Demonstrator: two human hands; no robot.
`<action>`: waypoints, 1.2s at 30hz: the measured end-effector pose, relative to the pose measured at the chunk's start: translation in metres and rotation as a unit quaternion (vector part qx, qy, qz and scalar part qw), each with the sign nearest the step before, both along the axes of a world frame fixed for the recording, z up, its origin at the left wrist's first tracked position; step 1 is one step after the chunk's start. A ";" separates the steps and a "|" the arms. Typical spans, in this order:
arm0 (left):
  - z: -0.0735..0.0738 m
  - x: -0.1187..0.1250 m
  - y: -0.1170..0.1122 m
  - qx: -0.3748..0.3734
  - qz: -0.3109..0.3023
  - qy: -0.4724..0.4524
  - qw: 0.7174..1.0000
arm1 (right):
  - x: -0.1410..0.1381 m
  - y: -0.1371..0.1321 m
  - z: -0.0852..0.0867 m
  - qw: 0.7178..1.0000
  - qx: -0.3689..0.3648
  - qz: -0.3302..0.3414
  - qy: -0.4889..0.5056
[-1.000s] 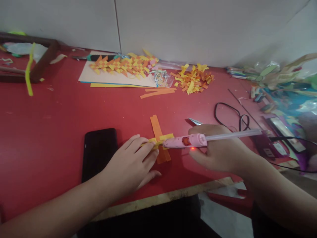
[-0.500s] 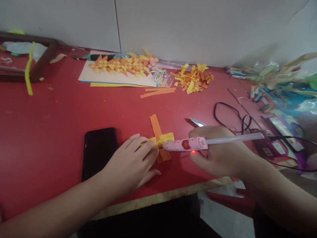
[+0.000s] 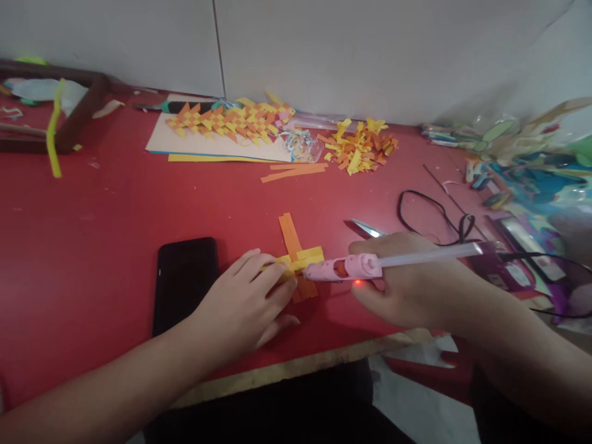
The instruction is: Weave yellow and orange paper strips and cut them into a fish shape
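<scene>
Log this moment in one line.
left hand: on yellow strips | right hand: holding pink glue gun | nozzle: near strips | indicator light: red

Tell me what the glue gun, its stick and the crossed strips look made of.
Glue gun: probably hard plastic, smooth, its pink shell looking moulded.
Stick: likely solid glue, smooth, milky and translucent.
Strips: apparently matte paper or thin card, flat with straight edges.

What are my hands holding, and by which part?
The right hand holds a hot glue gun, seemingly by its hidden handle; the left hand presses yellow paper strips near their left end.
</scene>
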State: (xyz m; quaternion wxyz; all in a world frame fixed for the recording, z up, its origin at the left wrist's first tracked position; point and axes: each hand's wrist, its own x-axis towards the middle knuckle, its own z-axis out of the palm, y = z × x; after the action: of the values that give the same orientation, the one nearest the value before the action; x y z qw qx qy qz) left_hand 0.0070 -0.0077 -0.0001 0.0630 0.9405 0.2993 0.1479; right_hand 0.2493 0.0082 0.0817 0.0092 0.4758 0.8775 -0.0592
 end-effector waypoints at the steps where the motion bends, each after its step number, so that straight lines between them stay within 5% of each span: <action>1: 0.000 0.000 0.000 -0.002 0.001 -0.003 1.000 | 0.001 -0.002 0.004 1.000 0.025 0.006 -0.017; 5: 0.001 -0.001 -0.001 -0.013 0.007 -0.020 1.000 | 0.021 0.004 0.018 0.986 0.160 0.004 -0.039; 7: 0.000 -0.001 -0.002 0.006 0.016 -0.028 0.999 | 0.038 0.020 0.016 0.984 0.172 0.005 -0.050; 12: -0.003 -0.001 -0.004 0.038 0.034 -0.039 0.998 | 0.080 0.074 -0.017 0.982 0.061 -0.092 -0.151; 16: -0.005 -0.002 -0.004 0.036 0.032 -0.038 0.998 | 0.100 0.102 -0.043 0.981 0.054 -0.115 -0.148; 20: -0.004 -0.002 -0.003 0.035 0.030 -0.043 0.998 | 0.108 0.115 -0.049 0.982 0.049 -0.106 -0.147; 27: -0.002 -0.001 -0.003 0.019 0.029 -0.039 0.999 | 0.044 0.092 -0.043 0.989 0.115 -0.054 -0.079; 31: -0.001 -0.001 -0.003 0.016 0.030 -0.040 0.999 | -0.006 0.073 -0.054 0.994 0.068 0.069 0.050; 36: -0.001 -0.001 -0.002 0.020 0.028 -0.036 0.999 | -0.024 0.064 -0.073 0.991 0.078 0.090 0.065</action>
State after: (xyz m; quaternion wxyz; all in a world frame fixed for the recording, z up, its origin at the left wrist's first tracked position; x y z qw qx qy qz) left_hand 0.0056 -0.0100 -0.0012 0.0502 0.9270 0.3199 0.1890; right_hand 0.2254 0.0726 0.0091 -0.0799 0.3890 0.9175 -0.0205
